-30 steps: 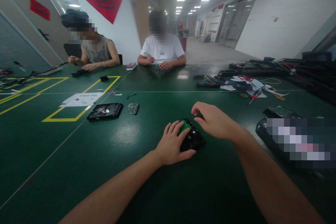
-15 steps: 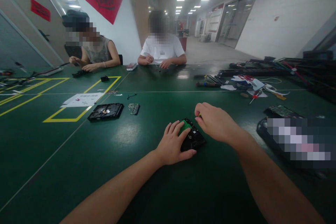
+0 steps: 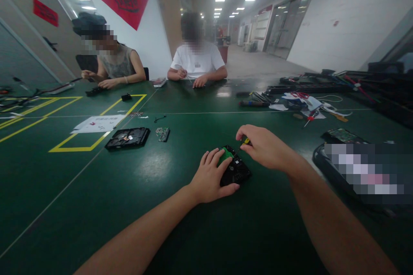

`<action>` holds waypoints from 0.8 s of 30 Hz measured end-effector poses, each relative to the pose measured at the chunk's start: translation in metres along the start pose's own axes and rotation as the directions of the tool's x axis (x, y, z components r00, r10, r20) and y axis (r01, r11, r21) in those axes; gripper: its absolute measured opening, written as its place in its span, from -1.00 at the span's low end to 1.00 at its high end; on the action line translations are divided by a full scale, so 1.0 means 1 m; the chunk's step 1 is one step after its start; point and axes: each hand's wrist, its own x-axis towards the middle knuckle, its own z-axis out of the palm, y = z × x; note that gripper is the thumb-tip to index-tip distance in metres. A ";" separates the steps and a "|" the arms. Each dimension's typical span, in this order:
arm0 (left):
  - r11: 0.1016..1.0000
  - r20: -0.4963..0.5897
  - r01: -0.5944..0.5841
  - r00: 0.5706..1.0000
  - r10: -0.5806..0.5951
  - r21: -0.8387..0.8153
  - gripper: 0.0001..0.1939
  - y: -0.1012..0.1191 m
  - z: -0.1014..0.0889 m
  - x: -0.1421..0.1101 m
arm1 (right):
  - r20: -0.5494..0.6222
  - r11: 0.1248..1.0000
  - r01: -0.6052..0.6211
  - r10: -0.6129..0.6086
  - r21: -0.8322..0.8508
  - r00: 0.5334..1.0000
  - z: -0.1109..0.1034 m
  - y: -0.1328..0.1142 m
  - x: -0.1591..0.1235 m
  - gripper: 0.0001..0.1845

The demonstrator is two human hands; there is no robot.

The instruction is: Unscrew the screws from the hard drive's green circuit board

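Observation:
A black hard drive [image 3: 238,170] with a green circuit board [image 3: 227,154] lies on the table in front of me. My left hand [image 3: 211,176] rests over its left side, fingers spread across the board and thumb stretched along the near edge. Just past the drive's upper right corner, my right hand [image 3: 258,145] pinches a small yellow-and-black screwdriver [image 3: 247,141] between thumb and fingers. Most of the screwdriver is hidden by the hand, and I cannot tell whether its tip touches the drive.
Left of the drive lie a loose circuit board [image 3: 162,134] and another hard drive [image 3: 128,138]. A paper sheet [image 3: 98,123] sits by yellow tape. A dark, partly blurred-out case [image 3: 325,167] stands at right, tools and cables behind it. Two people [image 3: 197,58] sit across the table.
My right hand's fingers have loosened and parted slightly, showing more of the yellow screwdriver. My left hand stays on the drive. The whole view has shifted a little.

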 end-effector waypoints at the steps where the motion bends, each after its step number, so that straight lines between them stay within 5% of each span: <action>1: 1.000 -0.003 -0.002 1.000 0.002 -0.001 -0.07 0.000 0.000 0.000 | -0.004 1.000 0.000 0.000 0.008 1.000 0.000 0.000 0.000 -0.81; 11: 1.000 -0.001 -0.005 1.000 0.005 -0.008 -0.07 0.001 -0.001 0.000 | -0.109 0.974 -0.222 0.226 0.050 0.968 0.008 -0.011 0.008 -0.57; 24: 1.000 0.001 -0.003 1.000 0.003 -0.012 -0.07 0.000 -0.001 0.000 | -0.205 0.951 -0.208 0.161 -0.228 0.965 0.015 -0.019 0.010 -0.67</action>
